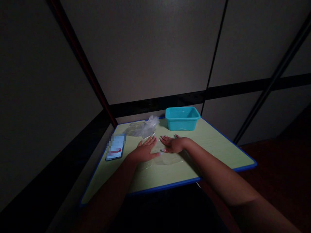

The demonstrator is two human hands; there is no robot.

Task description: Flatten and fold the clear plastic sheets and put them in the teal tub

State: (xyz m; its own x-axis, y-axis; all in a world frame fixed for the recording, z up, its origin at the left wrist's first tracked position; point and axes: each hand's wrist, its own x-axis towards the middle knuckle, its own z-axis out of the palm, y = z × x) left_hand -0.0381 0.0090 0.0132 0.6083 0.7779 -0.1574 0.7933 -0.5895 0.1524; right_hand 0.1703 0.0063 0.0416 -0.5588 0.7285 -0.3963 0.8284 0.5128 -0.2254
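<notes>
A thin clear plastic bag (167, 159) lies flat on the pale green table (213, 149), its edges hard to make out. My left hand (145, 151) rests on its left part, palm down with the fingers stretched out. On the other side my right hand (173, 144) also presses down on the plastic, fingers spread. The two thumbs point toward each other with a small gap between them. Just beyond my left hand is a crumpled heap of clear plastic bags (147, 127), apart from the fingers.
A turquoise plastic basket (182, 124) stands at the table's back edge, beyond my right hand. At the left edge lies a phone (116, 146) with its screen lit. Blue edging rims the table, and panelled walls (155, 58) rise behind and to the left.
</notes>
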